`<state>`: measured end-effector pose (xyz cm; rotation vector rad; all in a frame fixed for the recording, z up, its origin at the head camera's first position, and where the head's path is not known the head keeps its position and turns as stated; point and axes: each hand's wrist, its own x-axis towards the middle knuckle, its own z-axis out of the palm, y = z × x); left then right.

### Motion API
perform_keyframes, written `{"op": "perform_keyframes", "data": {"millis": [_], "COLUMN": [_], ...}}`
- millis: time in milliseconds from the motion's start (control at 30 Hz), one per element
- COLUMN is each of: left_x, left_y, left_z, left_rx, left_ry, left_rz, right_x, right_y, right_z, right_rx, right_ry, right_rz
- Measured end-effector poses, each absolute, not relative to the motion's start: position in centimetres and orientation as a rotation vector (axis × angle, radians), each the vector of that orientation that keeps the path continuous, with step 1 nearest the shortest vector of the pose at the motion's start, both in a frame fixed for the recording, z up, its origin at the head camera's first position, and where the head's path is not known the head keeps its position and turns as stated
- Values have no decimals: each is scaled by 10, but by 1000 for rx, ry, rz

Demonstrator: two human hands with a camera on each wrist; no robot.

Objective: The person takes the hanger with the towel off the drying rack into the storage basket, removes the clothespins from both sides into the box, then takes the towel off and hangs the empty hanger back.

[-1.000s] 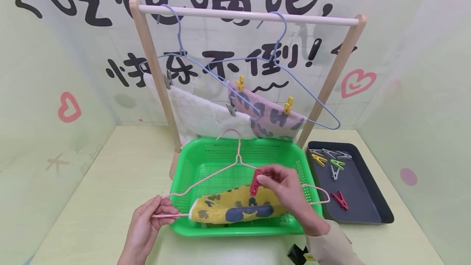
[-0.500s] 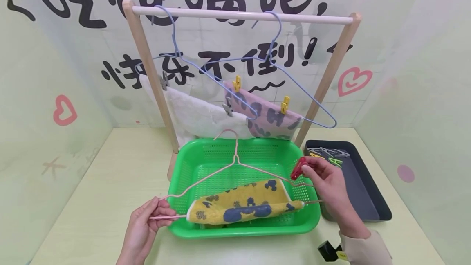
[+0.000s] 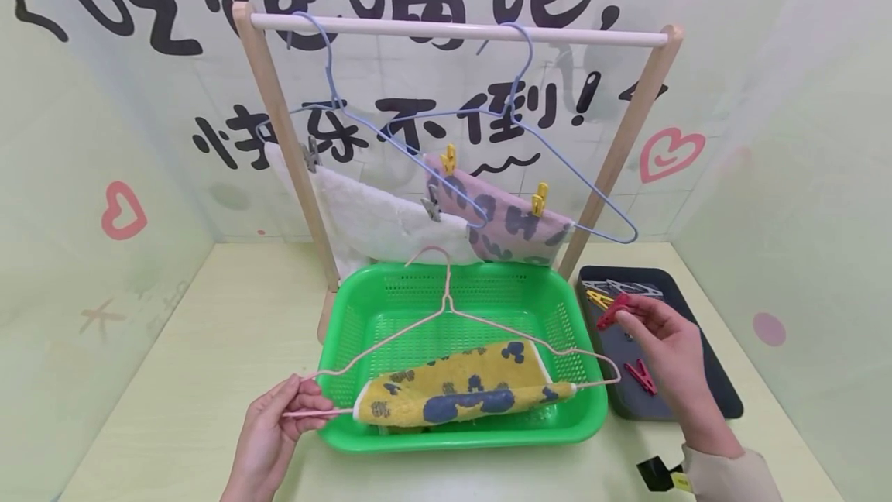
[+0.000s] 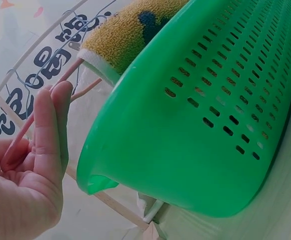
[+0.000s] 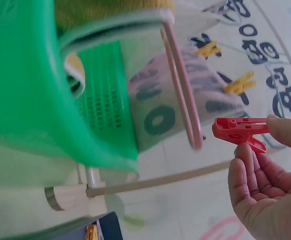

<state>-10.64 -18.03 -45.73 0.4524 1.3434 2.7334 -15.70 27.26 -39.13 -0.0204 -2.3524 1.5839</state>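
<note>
My left hand [image 3: 282, 421] grips the left end of a pink clothes hanger [image 3: 390, 338], its wire running between fingers and thumb. Over the hanger's bottom bar lies a folded yellow towel [image 3: 460, 393] with dark blue patterns, above the green basket [image 3: 463, 440]. Its white-trimmed edge shows near the basket rim in the left wrist view. My right hand [image 3: 665, 347] pinches a red clothespin [image 5: 240, 131] between thumb and fingers, over the dark tray's left side. The hanger's right end stands free of that hand.
Behind the basket, a wooden rack [image 3: 453, 29] bears two blue hangers with a white towel [image 3: 390, 215] and a pink towel [image 3: 516, 223], clipped by grey and yellow clothespins. The dark tray [image 3: 721, 401] on the right holds several clothespins, including a red one [image 3: 639, 376].
My right hand has moved right with the red clothespin, from over the yellow towel to over the tray. My left hand stays on the hanger.
</note>
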Motion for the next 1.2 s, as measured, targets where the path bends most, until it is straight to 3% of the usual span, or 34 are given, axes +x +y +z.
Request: {"op": "perform_keyframes", "data": {"millis": [333, 600, 1200], "left_x": [-106, -106, -104], "left_y": [-180, -181, -183], "left_z": [-458, -458, -457], "left_rx": [461, 460, 479], "left_ry": [1328, 1331, 1327], "left_rz": [2736, 2732, 2749], "right_x": [-167, -191, -225], "right_y": [302, 315, 314], "right_z": [-406, -436, -459], "right_rx": [-197, -162, -194], "right_ry": [-2462, -2710, -3196], "right_rz": [1453, 962, 757]}}
